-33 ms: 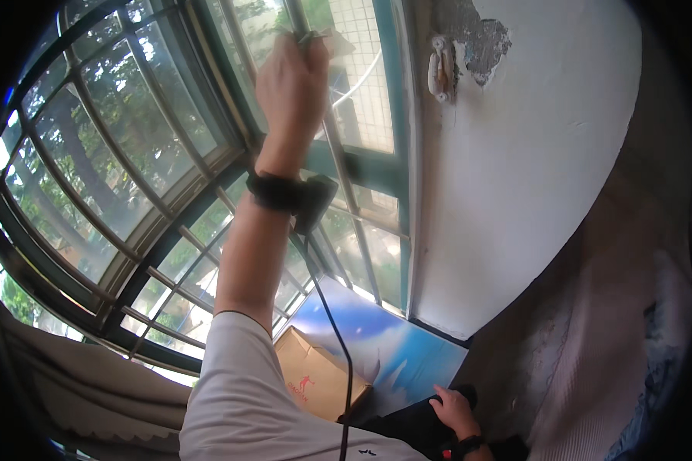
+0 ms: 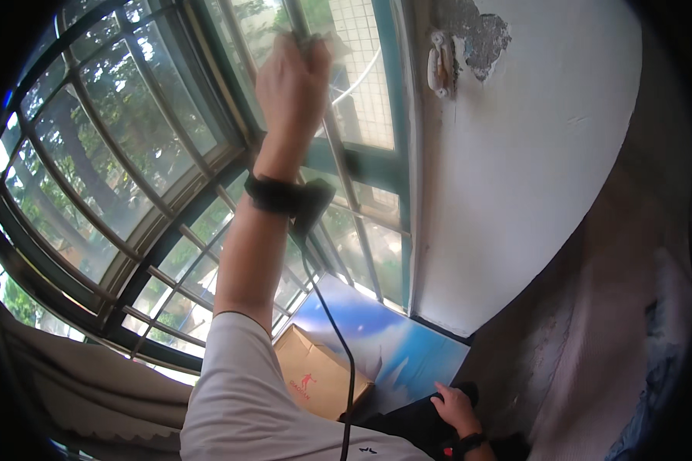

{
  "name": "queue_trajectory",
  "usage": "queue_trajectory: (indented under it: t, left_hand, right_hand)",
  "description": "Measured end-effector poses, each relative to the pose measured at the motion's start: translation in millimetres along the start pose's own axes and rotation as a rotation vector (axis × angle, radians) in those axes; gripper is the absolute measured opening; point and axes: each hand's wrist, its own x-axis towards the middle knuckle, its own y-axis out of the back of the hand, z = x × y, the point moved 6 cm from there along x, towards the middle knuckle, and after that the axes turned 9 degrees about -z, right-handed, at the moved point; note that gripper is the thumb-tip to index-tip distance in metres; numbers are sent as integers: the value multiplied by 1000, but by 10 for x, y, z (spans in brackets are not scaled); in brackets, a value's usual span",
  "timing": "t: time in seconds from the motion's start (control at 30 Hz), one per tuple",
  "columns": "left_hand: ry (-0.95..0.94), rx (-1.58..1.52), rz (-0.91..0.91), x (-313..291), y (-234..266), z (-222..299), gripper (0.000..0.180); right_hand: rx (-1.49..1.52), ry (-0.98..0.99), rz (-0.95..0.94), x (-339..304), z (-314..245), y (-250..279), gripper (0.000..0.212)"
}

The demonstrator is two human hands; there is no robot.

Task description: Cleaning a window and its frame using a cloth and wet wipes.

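- Head view looks up along the raised left hand (image 2: 292, 84), whose arm stretches from the white sleeve (image 2: 238, 392) to the window; the reach is long because the spot it works on sits high on the glass.
- Its fingers are curled together around something small pressed toward the metal window bar (image 2: 315, 46); motion blur hides what it is, so I cannot tell the thing, only that the fist is closed against the bar and the mesh-patterned pane (image 2: 365, 69).
- A black wrist strap (image 2: 281, 194) circles that forearm, and a black cable (image 2: 327, 315) hangs down from it toward the body, slack enough to let the arm rise.
- Right hand (image 2: 455, 407) stays low, near the lower edge, resting on something dark; its fingers lie bent and loosely spread, and I cannot tell whether they grip anything. It seems placed there to brace the body.
- Below the window a brown cardboard box (image 2: 315, 373) lies beside a blue-and-white panel (image 2: 392, 338) leaning at the foot of the white wall (image 2: 530, 177).
- High on that wall a small white fitting (image 2: 440, 63) sits next to a patch of peeled plaster (image 2: 480, 34).
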Motion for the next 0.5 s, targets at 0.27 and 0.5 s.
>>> queue_trajectory:
  t: [0.27, 0.5]
  left_hand:
    - [111, -189, -367, -1256, -247, -45, 23]
    - [82, -190, -266, -899, -247, -93, 21]
  right_hand:
    - [-12, -13, -15, -49, 5, -208, 48]
    - [-20, -67, -54, -98, -42, -9, 48]
